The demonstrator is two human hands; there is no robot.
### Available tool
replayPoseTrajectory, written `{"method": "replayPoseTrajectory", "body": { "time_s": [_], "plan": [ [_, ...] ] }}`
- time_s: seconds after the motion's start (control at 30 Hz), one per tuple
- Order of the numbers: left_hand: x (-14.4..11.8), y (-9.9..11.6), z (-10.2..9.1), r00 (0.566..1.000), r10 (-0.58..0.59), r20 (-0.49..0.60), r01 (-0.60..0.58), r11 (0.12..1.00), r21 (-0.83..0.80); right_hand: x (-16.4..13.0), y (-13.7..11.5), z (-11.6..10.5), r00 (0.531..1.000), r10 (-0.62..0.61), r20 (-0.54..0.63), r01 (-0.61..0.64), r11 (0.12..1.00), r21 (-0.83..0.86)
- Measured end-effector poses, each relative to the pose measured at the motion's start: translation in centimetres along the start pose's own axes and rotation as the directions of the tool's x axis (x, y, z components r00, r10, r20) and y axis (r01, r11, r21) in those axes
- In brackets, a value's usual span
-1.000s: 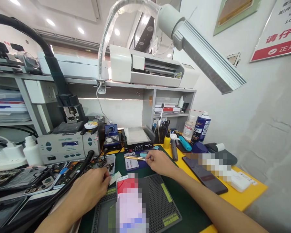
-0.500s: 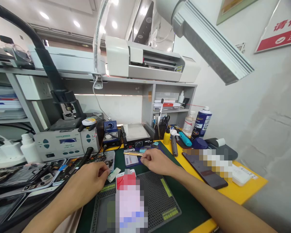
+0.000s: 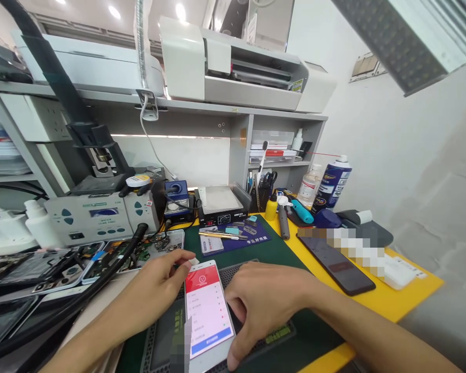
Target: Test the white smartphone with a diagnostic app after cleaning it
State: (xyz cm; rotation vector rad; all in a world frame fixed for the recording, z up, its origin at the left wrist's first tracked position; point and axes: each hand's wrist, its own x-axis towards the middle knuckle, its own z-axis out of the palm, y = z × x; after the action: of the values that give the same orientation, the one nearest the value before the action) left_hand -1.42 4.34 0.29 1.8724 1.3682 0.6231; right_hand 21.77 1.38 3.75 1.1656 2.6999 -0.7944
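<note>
A white smartphone (image 3: pixel 206 311) with a lit screen, red at the top, lies on a black perforated work mat (image 3: pixel 256 290). My left hand (image 3: pixel 155 290) rests at the phone's upper left edge, fingertips touching its top corner. Along the phone's right edge lies my right hand (image 3: pixel 264 300), fingers curled, thumb at the lower right corner. Farther back, gold tweezers (image 3: pixel 217 235) lie on a blue mat (image 3: pixel 252 234).
A soldering station (image 3: pixel 101 217), a heating plate (image 3: pixel 221 204), opened phones (image 3: pixel 101 256) at left, a spray can (image 3: pixel 331 186), a dark phone (image 3: pixel 339 267) on the yellow mat and a lamp head (image 3: pixel 411 41) overhead surround the work mat.
My right hand let go of the tweezers, left them on the blue mat and came back to the phone's right edge. The left hand shifted to the phone's top corner. The camera tilted down.
</note>
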Motion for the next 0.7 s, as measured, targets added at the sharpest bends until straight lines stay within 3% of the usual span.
{"method": "replayPoseTrajectory", "body": {
  "time_s": [0.2, 0.37, 0.53, 0.7],
  "plan": [
    [0.1, 0.5, -0.4, 0.986, -0.159, -0.045, 0.135, 0.93, -0.342, 0.3, 0.4, 0.2, 0.999, -0.011, -0.034, 0.012, 1.0, 0.022],
    [0.0, 1.1, 0.1, 0.963, -0.264, 0.056, 0.224, 0.666, -0.712, 0.6, 0.5, 0.6, 0.995, -0.005, -0.095, 0.008, 0.999, 0.034],
    [0.1, 1.4, 0.4, 0.935, -0.27, 0.229, 0.338, 0.484, -0.807, 1.3, 1.1, 1.5, 0.977, -0.007, -0.213, 0.022, 0.997, 0.068],
    [-0.5, 1.4, 0.7, 0.923, -0.206, 0.325, 0.385, 0.458, -0.801, 1.7, 1.4, 2.0, 0.963, 0.016, -0.268, 0.005, 0.997, 0.08]
  ]
}}
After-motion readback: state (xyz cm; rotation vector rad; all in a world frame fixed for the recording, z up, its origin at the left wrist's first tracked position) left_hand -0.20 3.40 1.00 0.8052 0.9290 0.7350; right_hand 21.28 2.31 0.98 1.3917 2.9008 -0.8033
